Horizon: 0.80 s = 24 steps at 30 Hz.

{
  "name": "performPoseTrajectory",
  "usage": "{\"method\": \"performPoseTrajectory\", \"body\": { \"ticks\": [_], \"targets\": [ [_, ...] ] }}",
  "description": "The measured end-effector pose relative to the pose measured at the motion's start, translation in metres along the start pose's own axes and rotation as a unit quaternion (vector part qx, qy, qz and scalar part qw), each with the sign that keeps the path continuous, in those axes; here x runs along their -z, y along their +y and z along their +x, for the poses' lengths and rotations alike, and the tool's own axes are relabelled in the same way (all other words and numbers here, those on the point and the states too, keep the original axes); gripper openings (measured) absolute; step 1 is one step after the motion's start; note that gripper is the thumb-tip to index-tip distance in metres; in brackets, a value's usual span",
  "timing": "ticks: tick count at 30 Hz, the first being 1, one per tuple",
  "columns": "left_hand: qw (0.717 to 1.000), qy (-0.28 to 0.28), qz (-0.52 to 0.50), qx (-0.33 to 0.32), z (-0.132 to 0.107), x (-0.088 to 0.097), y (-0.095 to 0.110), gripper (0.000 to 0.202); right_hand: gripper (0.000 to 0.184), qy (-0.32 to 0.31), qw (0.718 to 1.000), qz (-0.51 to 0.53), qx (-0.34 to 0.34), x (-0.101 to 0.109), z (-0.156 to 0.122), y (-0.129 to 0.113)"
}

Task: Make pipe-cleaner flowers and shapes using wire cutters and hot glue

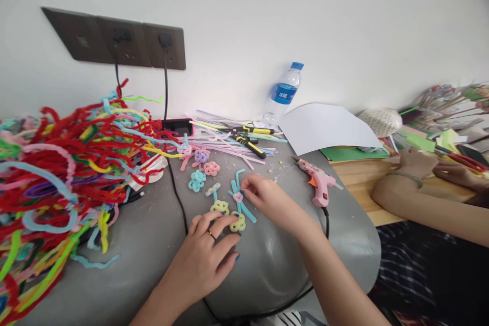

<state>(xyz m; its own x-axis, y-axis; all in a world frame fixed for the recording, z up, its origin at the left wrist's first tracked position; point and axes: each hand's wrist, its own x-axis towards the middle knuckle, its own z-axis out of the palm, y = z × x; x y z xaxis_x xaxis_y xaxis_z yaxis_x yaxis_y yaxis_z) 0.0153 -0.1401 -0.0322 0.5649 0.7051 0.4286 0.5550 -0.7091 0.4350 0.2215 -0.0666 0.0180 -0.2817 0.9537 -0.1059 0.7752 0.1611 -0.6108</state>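
Observation:
A light-blue pipe-cleaner piece with a pink middle [238, 196] lies on the grey table. My right hand [267, 197] is closed, its thumb and fingertips pinching the pink middle from the right. My left hand [214, 249] is open, palm down, fingers apart. One of its fingertips rests at a yellow pipe-cleaner flower [237, 223]; I cannot tell if it presses on it. Just beyond lies a second yellow flower [219, 207] with a blue strip. Farther back are a blue flower [196, 181], a coral flower [212, 168] and a purple flower [201, 156].
A tangled heap of coloured pipe cleaners [91, 163] covers the left side. Yellow-black pliers [250, 146] lie among pastel strips. On the right rests a pink glue gun [316, 181] with its cable. A water bottle [284, 92] leans at the wall; another person's arms [420, 204] are at right.

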Motion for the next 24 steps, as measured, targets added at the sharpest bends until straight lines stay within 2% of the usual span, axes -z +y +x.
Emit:
{"method": "performPoseTrajectory", "body": {
  "ticks": [4, 8, 12, 17, 19, 24],
  "targets": [
    [1.000, 0.003, -0.001, -0.001, 0.000, 0.000, 0.000, 0.018, 0.013, 0.020, 1.000, 0.010, -0.003, -0.001, 0.001, 0.000],
    [1.000, 0.009, -0.003, 0.000, 0.000, 0.002, 0.002, 0.018, 0.009, 0.071, 0.996, 0.058, 0.004, 0.004, -0.002, 0.004],
    [1.000, 0.022, -0.006, -0.006, 0.001, 0.004, 0.002, 0.020, 0.013, 0.162, 0.979, 0.122, -0.006, 0.015, -0.011, 0.011],
    [0.998, 0.044, -0.035, -0.012, 0.002, 0.008, 0.002, 0.023, 0.040, 0.302, 0.934, 0.187, -0.026, 0.023, -0.029, 0.024],
    [0.998, 0.048, -0.050, -0.014, 0.001, 0.009, 0.003, 0.022, 0.048, 0.308, 0.927, 0.212, -0.041, 0.019, -0.036, 0.031],
    [0.997, 0.053, -0.056, -0.021, 0.001, 0.012, 0.002, 0.023, 0.052, 0.261, 0.923, 0.274, -0.072, -0.008, -0.043, 0.043]
  ]
}}
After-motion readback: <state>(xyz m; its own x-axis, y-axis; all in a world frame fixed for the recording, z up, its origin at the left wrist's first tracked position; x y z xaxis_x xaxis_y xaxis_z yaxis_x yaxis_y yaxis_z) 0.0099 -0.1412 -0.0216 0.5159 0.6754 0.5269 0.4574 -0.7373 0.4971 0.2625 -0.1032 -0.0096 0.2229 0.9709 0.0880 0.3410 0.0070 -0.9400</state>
